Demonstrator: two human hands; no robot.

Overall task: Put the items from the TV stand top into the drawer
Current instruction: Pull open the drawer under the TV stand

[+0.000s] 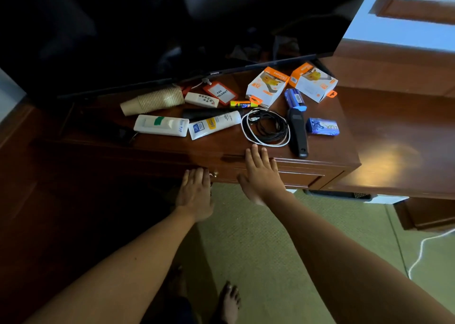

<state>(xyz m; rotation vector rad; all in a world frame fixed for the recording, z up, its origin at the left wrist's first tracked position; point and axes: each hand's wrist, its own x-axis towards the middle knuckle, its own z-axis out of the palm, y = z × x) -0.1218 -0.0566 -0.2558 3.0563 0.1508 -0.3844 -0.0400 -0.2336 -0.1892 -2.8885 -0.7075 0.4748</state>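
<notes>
Head view: left hand (194, 195) fingers straight, together, at the small brass drawer knob (213, 174); drawer looks closed. Right hand (261, 176) fingers spread on dark wooden table (344, 136) edge. Coiled black-and-white cable (267, 128) just beyond fingertips: light, floppy, grab whole bundle.

TV stand top (327, 136), below a dark TV (172, 28): stacked paper cups (154, 100), two white tubes (161, 125), coiled cables (267, 128), two orange-white boxes (267, 86), black remote (298, 131), blue packets. Left hand (195, 193) at the drawer (258, 170) knob (213, 174). Right hand (261, 176), fingers straight, on the stand's front edge.
</notes>
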